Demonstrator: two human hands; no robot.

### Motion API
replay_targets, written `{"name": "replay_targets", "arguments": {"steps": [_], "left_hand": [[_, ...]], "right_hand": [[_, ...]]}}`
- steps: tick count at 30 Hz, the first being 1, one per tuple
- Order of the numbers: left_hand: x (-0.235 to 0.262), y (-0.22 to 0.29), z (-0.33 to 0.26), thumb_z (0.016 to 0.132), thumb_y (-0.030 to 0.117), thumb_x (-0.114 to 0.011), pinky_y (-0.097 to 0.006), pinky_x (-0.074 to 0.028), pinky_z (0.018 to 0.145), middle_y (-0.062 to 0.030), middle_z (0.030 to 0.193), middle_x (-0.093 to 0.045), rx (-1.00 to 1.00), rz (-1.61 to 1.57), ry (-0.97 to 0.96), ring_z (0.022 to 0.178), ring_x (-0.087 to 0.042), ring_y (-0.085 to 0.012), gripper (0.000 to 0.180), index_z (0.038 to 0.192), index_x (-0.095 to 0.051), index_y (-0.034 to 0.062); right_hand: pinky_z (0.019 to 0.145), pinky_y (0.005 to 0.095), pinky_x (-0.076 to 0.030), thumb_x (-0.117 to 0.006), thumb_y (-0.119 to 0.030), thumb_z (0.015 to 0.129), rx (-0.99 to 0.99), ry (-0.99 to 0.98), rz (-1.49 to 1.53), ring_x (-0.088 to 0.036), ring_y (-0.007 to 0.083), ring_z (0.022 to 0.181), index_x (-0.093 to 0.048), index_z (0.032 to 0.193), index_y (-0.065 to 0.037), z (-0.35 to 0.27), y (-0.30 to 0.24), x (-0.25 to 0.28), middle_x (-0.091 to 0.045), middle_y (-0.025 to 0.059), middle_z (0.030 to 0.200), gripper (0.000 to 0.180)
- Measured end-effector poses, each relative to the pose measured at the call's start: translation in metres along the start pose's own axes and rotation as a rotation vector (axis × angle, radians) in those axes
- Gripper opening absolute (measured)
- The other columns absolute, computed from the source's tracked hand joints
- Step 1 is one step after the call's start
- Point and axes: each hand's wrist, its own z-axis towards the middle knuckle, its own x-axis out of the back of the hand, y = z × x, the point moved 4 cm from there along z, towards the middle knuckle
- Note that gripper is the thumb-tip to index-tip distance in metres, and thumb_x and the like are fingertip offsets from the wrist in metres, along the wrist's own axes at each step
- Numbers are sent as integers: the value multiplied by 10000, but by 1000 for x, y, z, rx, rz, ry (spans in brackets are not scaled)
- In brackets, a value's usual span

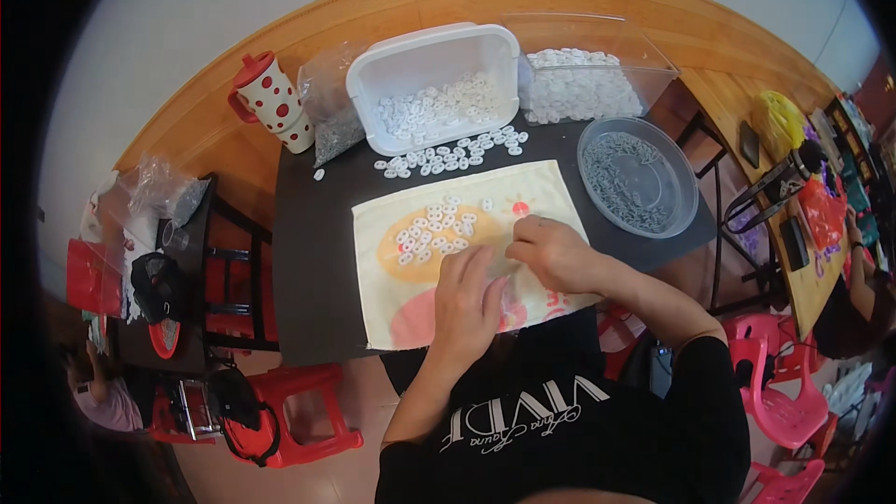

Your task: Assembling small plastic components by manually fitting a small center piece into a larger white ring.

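Observation:
My left hand rests low over a cream cloth, its fingers stretched forward and its thumb apart from them. Just beyond its fingertips lies a loose cluster of small white oval plastic pieces with two holes, on the cloth's orange printed patch. To the right, my right hand is closed, with its fingers curled and pressed together above the cloth. Whatever it may hold is hidden. Near the back edge of the cloth one white piece lies apart from the cluster.
Behind the cloth, more white pieces lie before a tilted white tub. A clear box of white pieces and a round clear tub of grey screws stand right. A spotted tumbler and a bag of screws stand left.

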Motion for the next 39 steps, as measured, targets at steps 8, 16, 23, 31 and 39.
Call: {"name": "replay_targets", "arguments": {"steps": [8,16,23,31,39], "left_hand": [[-15,-12,1,808,-103,-650,-261,-492,645,-147,927,-655,56,-267,-3,727,-630,-182,263,1068,-654,-64],[-16,-18,-5,814,-114,-658,-228,-462,640,-86,901,-653,167,-453,70,751,-598,-116,179,973,-680,-36],[-20,-21,-14,869,-96,-620,-243,-538,728,-101,988,-661,173,-537,210,826,-653,-142,170,1022,-668,-40],[-20,-32,-20,889,-77,-613,-234,-530,704,-88,952,-639,229,-517,239,771,-646,-137,230,1112,-664,-55],[-21,-37,-16,842,-117,-605,-228,-489,679,-75,903,-629,270,-592,239,756,-621,-120,258,1081,-667,-44]], "right_hand": [[693,377,-484,-673,27,814,-193,155,629,-614,331,816,-623,933,-10,-6,-12,19,-609,133,882,134],[713,416,-499,-644,46,740,-335,296,-77,-618,356,826,-638,891,10,-48,83,110,-629,162,845,155],[746,475,-492,-588,48,700,-453,-14,-170,-619,388,895,-639,890,-20,-96,143,105,-638,160,872,208],[774,448,-495,-601,29,683,-277,-148,-429,-601,374,861,-580,843,-26,-84,130,92,-585,143,819,170],[732,373,-501,-590,50,780,-441,108,-326,-627,292,822,-609,878,-7,-84,130,102,-616,137,868,115]]}}
